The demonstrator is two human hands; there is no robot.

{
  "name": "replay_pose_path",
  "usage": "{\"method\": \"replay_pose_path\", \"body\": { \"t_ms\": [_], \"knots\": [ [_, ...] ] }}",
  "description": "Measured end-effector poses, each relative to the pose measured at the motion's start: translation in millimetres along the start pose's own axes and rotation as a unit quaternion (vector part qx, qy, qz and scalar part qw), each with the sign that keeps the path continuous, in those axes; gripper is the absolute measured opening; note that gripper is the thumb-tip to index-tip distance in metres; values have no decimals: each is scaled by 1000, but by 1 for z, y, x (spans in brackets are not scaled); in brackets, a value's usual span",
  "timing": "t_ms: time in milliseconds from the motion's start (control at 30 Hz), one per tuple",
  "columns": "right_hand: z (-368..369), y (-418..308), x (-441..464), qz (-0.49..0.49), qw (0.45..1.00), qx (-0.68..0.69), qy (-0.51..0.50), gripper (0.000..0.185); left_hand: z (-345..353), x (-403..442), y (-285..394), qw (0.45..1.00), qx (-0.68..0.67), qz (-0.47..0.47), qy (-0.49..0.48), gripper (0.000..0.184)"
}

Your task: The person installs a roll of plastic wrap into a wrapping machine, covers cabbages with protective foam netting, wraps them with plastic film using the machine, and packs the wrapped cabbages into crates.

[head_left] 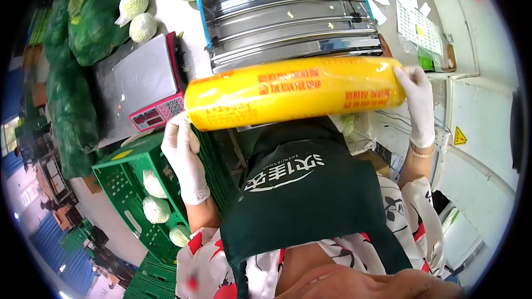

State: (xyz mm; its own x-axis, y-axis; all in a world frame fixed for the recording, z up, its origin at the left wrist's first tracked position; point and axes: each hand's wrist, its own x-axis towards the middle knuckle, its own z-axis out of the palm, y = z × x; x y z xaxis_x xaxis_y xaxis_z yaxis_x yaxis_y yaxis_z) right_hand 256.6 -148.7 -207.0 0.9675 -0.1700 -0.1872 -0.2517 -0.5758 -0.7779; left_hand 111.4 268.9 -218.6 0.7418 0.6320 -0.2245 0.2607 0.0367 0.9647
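A large yellow roll of cling film (299, 91) with red printing is held level across my front, between both gloved hands. My left hand (182, 152) pinches its left end with closed fingers. My right hand (418, 99) grips the right end, thumb and fingers curled at the rim. Just beyond the roll stands a metal film-wrapping machine (288, 22) with several crosswise rods and small pale scraps on its surface. Near my left hand, a red-edged weighing scale (145, 72) has its keypad facing me.
A green crate (119, 169) at the left holds pale cabbages (157, 210). Green net sacks (102, 22) lie farther back, beside two net-wrapped cabbages (134, 5). At the right are a white perforated tray (419, 27) and a white cabinet (482, 116) with a yellow warning sign.
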Motion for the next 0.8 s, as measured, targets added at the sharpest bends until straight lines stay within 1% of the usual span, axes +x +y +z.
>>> {"method": "replay_pose_path", "body": {
  "t_ms": [67, 133, 167, 267, 367, 467, 500, 533, 567, 600, 667, 700, 767, 800],
  "knots": [
    [6, -13, 33, 18, 1000, 19, 1, 29, 21, 24, 9, 1000, 1, 8, 5, 20],
    [13, -29, 64, 80, 994, 72, -27, 32, 46, 47, 18, 999, 21, 30, 7, 22],
    [17, -34, 82, 109, 988, 97, -42, 34, 53, 60, 16, 1000, 8, 21, 5, 23],
    [36, -22, 143, 15, 995, 83, -56, 39, 79, 96, 13, 1000, 15, 24, 9, 23],
    [53, -12, 194, -14, 994, 54, -93, 42, 97, 123, 4, 1000, 4, 9, 12, 22],
    [68, 1, 236, -49, 992, -28, -108, 47, 109, 145, -4, 1000, 17, 3, 9, 20],
    [71, -1, 242, -38, 992, -6, -121, 50, 113, 151, -6, 1000, 14, 3, 5, 19],
    [74, 1, 253, -51, 990, -42, -123, 50, 116, 157, -9, 1000, 10, 3, 4, 19],
    [76, 6, 266, -65, 987, -77, -125, 50, 121, 164, -15, 999, -15, -29, 18, 19],
    [79, 5, 275, -77, 983, -112, -124, 51, 125, 169, -18, 999, -31, -42, 11, 19],
    [83, 2, 285, -69, 980, -121, -144, 53, 131, 180, -23, 998, -28, -55, 6, 19],
    [86, 0, 285, -69, 978, -129, -151, 54, 132, 185, -25, 996, -56, -62, 4, 18],
    [91, 5, 290, -78, 975, -138, -158, 56, 131, 195, -33, 997, -51, -54, 13, 18],
    [90, 3, 292, -66, 974, -133, -170, 56, 132, 197, -34, 997, -48, -50, 17, 18]
  ]
}}
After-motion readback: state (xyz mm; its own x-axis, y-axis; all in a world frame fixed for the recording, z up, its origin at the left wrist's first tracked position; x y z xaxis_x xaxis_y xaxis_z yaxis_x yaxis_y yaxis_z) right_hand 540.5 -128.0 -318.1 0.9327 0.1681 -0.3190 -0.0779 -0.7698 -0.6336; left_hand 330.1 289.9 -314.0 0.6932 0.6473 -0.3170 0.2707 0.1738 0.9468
